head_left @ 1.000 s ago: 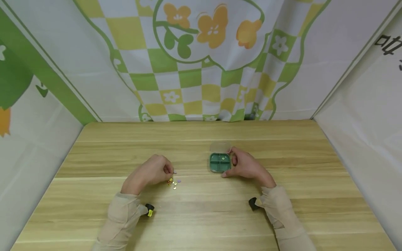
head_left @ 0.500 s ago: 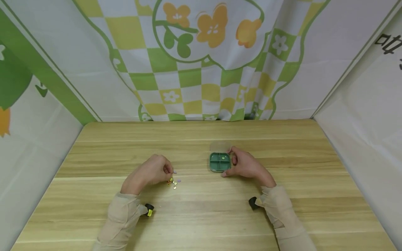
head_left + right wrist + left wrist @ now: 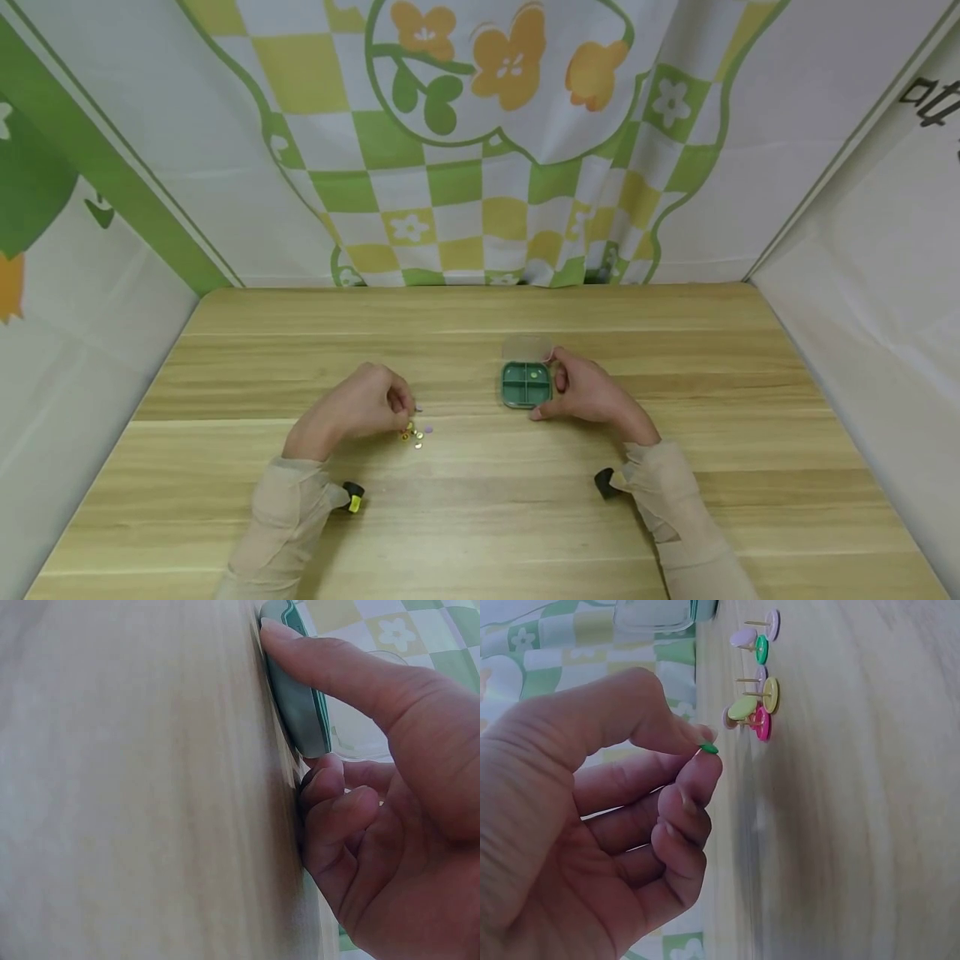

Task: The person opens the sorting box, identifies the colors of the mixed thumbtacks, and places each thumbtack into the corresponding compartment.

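Note:
My left hand (image 3: 360,407) pinches a green thumbtack (image 3: 709,748) between thumb and index fingertip, slightly above the table. Beside those fingertips lies a small group of thumbtacks: a pink one (image 3: 763,723), yellow ones such as this yellow thumbtack (image 3: 771,695), a green one and pale purple ones. Several rest with their pins sticking up or sideways. On the right, a green box (image 3: 514,395) with four-way dividers stands with its clear lid (image 3: 525,347) raised at the back. One yellowish tack (image 3: 533,375) sits in its far right compartment. My right hand (image 3: 592,393) holds the box by its right side, thumb at the front corner.
The wooden table (image 3: 480,517) runs back to a checked, flowered curtain (image 3: 457,183). White cloth walls (image 3: 862,250) close in both sides. A black wrist device (image 3: 352,497) is strapped at each sleeve.
My left hand has shifted very slightly, still at the tacks. The right hand and the box stay in place; the whole head view has moved a little.

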Demonstrator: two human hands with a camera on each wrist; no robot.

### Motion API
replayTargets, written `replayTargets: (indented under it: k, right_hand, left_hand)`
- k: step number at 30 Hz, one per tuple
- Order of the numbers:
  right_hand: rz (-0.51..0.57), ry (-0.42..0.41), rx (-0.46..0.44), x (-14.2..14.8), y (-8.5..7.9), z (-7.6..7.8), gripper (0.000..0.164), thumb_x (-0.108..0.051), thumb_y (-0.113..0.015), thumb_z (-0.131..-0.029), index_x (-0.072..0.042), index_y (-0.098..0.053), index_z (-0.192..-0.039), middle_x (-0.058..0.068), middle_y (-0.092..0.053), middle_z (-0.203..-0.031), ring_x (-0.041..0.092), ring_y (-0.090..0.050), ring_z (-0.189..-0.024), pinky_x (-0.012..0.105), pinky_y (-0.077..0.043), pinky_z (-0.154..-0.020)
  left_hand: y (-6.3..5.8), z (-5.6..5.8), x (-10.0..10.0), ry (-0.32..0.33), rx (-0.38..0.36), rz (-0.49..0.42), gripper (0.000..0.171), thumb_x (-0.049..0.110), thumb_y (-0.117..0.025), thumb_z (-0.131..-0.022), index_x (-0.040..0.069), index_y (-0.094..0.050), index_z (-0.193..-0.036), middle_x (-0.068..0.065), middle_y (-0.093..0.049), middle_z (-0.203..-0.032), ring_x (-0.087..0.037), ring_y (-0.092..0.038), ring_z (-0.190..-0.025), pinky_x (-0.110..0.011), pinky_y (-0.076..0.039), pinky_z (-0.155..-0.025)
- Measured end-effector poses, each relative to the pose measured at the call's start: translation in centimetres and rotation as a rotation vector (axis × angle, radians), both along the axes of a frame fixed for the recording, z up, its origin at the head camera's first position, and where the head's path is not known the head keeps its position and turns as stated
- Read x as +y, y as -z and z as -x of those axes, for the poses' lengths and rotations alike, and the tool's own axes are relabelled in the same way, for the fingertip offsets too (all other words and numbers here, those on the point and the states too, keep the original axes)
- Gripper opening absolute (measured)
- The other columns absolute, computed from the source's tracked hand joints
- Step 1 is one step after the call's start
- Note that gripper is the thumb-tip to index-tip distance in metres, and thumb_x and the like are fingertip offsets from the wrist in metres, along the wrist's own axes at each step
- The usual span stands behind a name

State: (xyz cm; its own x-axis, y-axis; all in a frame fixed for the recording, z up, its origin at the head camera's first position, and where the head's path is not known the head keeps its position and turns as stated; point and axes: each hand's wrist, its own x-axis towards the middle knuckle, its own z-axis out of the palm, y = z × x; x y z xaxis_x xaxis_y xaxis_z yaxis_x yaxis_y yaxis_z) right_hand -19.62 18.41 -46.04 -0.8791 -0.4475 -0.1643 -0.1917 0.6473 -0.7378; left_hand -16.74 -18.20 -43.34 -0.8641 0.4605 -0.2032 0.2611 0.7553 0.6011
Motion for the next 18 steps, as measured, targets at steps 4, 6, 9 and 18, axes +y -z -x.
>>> replayTargets:
  k: [4,6,9,18]
  right_hand:
    - [-0.002,0.001,-0.001,-0.1,0.0,0.0,0.071,-0.031,-0.097,-0.074,-0.008,-0.054,-0.125,0.0,-0.049,-0.08,0.016,-0.044,-0.07,0.031,-0.04,-0.067]
    - [-0.004,0.003,-0.003,-0.1,0.1,0.0,0.071,-0.031,-0.097,-0.074,-0.008,-0.054,-0.125,0.0,-0.049,-0.08,0.015,-0.044,-0.07,0.031,-0.04,-0.067]
    - [-0.005,0.004,-0.006,-0.1,0.1,0.0,0.071,-0.032,-0.097,-0.074,-0.008,-0.054,-0.125,0.0,-0.049,-0.079,0.015,-0.044,-0.07,0.031,-0.04,-0.067]
    - [-0.021,0.008,-0.003,0.0,0.0,0.0,0.068,-0.032,-0.096,-0.074,-0.01,-0.054,-0.123,0.0,-0.049,-0.08,0.015,-0.044,-0.07,0.03,-0.039,-0.067]
  left_hand:
    - [0.1,0.1,0.0,0.004,0.023,0.006,0.016,0.004,-0.067,-0.079,0.018,-0.075,-0.079,0.009,-0.067,-0.071,-0.007,-0.056,-0.066,-0.022,-0.048,-0.064]
    - [0.1,0.0,0.0,0.007,0.035,0.005,0.015,0.005,-0.067,-0.08,0.018,-0.076,-0.079,0.009,-0.067,-0.071,-0.007,-0.056,-0.066,-0.022,-0.048,-0.064]
    - [0.0,0.0,0.0,0.007,0.047,0.001,0.014,0.006,-0.068,-0.081,0.017,-0.076,-0.08,0.009,-0.068,-0.071,-0.006,-0.056,-0.066,-0.022,-0.048,-0.065]
    - [-0.4,-0.3,1.6,0.016,0.026,-0.145,0.013,0.007,-0.069,-0.084,0.007,-0.078,-0.094,0.004,-0.069,-0.077,-0.009,-0.06,-0.072,-0.022,-0.052,-0.066]
